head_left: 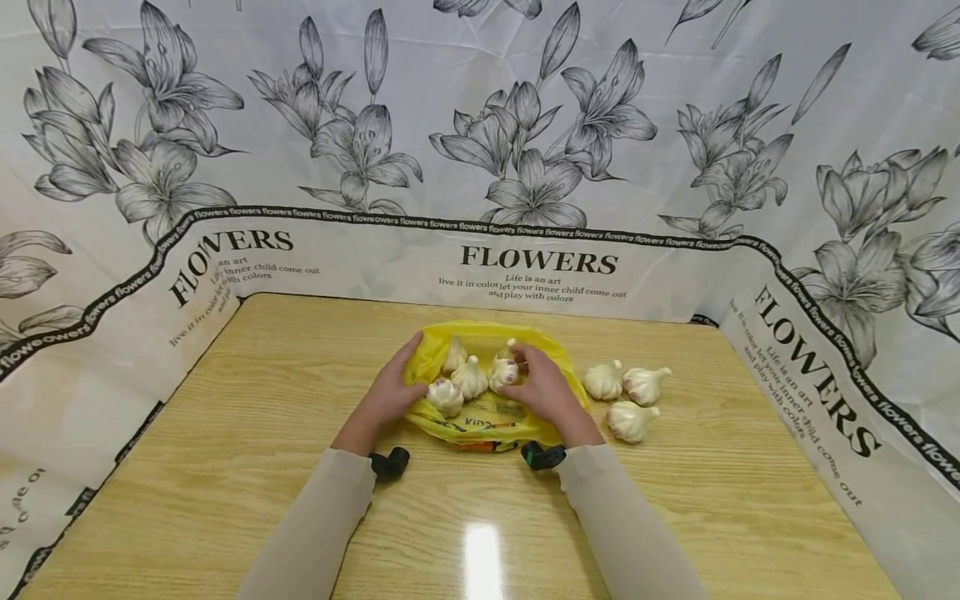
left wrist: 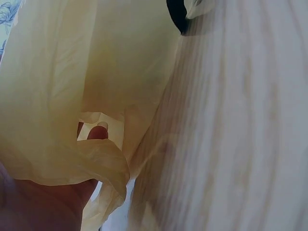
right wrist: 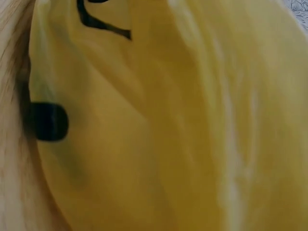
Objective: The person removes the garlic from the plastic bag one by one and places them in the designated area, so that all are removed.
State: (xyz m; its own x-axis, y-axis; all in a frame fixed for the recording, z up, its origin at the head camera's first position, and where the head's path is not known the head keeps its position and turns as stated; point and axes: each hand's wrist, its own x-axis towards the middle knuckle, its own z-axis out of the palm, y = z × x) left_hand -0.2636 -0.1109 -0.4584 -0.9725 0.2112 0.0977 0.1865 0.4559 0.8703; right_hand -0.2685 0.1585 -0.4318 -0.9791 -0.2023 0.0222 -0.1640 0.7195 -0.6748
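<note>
A yellow plastic bag [head_left: 442,427] lies spread with its mouth up on the table, several garlic bulbs [head_left: 470,379] in it. My left hand [head_left: 388,392] holds the bag's left edge, thumb inside the mouth; the left wrist view shows the thin plastic [left wrist: 48,159] over this hand. At the right side of the bag, my right hand [head_left: 549,387] reaches in and grips a garlic bulb [head_left: 503,374] with purple streaks between thumb and fingers. In the right wrist view the yellow bag [right wrist: 168,144] fills nearly everything and hides that hand.
Three loose garlic bulbs [head_left: 628,421] sit on the wooden table [head_left: 285,467] just right of the bag. White flower-printed cloth [head_left: 375,258] walls the table at the back and both sides. A dark wrist device [head_left: 390,463] is on each wrist.
</note>
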